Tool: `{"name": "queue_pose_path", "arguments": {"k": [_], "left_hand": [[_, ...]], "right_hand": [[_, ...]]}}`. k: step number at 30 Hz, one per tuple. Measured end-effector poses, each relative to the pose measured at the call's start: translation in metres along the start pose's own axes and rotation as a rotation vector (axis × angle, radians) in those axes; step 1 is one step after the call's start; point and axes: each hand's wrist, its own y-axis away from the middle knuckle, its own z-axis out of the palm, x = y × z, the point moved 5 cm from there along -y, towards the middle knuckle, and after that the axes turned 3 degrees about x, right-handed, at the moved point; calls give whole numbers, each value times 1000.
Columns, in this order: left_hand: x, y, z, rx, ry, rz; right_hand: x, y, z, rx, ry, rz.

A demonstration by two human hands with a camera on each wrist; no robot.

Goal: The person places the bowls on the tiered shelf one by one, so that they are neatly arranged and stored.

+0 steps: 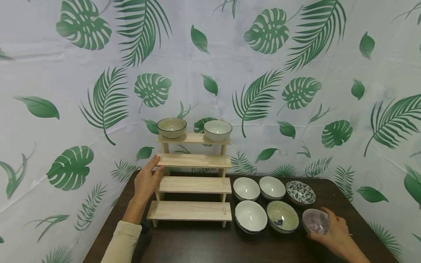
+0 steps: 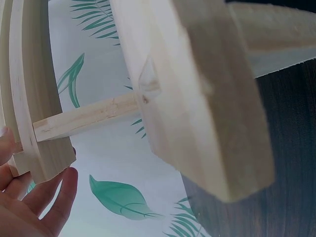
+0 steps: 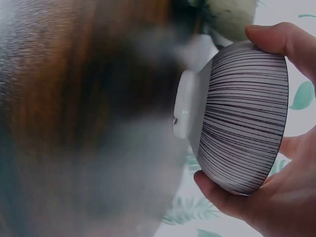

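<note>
A wooden tiered stand (image 1: pixel 194 211) stands on the dark table. My left hand (image 1: pixel 146 182) grips the left end of its second board from the top (image 1: pixel 194 160); in the left wrist view, the thumb and fingers are around that board end. At the right, my right hand (image 1: pixel 338 233) holds a small bowl with fine dark stripes (image 3: pixel 247 116) between thumb and fingers. In the right wrist view this bowl is tilted on its side, and its white foot (image 3: pixel 183 104) shows above the tabletop.
On the top board sit a beige bowl (image 1: pixel 171 128) and a white bowl with a dark rim (image 1: pixel 217 131). Several bowls stand in two rows right of the stand, including a green-beige one (image 1: pixel 283 217) and a dark floral one (image 1: pixel 300 193). A leaf-print cloth (image 1: pixel 217 73) hangs behind.
</note>
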Motion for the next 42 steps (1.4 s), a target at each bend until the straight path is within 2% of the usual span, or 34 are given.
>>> {"name": "queue_pose_path", "arguments": {"k": [6,12,20,28,35,42], "left_hand": [[2,0,-2,17,10,10],[2,2,-2,27,15,11],[0,2,-2,48,7,9],[0,1,0,4,16,-18],[0,2,0,5,12,-22],[-1,-1,0,9,13,-9]], "right_hand": [[-21,13,-22,149,-13,-114],[-47,24,-37,223,-28,-171],[-76,32,-42,202,-58,-195],[-100,42,-47,217,-62,-228],[-124,48,-52,210,-56,-249],[-146,57,-54,273,-87,-327]]}}
